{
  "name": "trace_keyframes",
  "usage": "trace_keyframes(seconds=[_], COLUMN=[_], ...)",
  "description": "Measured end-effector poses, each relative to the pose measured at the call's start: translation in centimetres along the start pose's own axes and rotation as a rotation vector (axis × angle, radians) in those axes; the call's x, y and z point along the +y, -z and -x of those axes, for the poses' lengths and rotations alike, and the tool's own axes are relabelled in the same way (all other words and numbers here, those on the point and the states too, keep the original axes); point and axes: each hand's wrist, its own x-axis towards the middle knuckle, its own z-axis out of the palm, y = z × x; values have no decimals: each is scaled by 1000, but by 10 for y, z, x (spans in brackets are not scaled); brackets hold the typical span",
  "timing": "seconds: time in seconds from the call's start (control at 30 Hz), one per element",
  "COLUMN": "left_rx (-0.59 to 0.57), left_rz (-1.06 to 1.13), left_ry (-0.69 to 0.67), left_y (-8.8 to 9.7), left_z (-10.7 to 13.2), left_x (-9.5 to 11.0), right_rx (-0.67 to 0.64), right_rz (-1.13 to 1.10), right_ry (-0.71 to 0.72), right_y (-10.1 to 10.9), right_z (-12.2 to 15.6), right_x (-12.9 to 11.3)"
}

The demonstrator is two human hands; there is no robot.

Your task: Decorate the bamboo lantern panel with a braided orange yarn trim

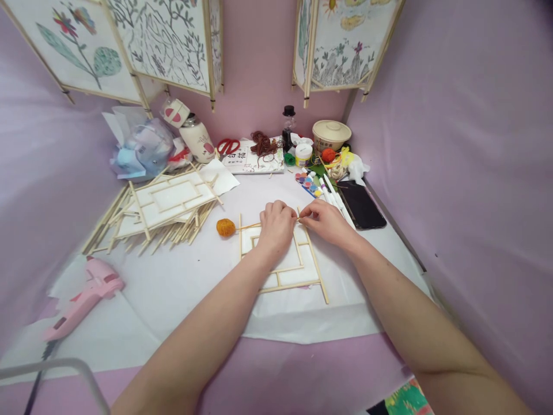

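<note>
Stick frame [298, 271] lies flat on white paper [302, 323] on the bench [280, 377] for steadiness; left hand [276, 226] and right hand [325, 222] both pinch shut on its far right corner joint, yarn ball [226, 227] near.

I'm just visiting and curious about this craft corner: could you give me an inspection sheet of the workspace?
Surface: pink table under white paper.
Job's things: frame of sticks, flat on the paper; orange yarn ball beside it, thread running to the hands.
Clutter: frame stack, glue gun, phone, scissors, paints, bowl.
Grippers: left hand and right hand meet at the frame's top edge, pinching the thread.
Cables: dark cord from the glue gun.
Surroundings: pink walls; painted panels above.
</note>
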Motion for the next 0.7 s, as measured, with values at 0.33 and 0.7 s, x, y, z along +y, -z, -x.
trace_keyframes(seconds=[0.33, 0.7], left_rx=[-32, -46], left_rz=[-2, -7], left_ry=[-27, -44], left_y=[1, 2], left_z=[0, 1], left_x=[0, -1], right_rx=[11, 19], right_rz=[132, 355], right_ry=[95, 151], right_y=[-5, -8], right_z=[1, 4], right_x=[0, -7])
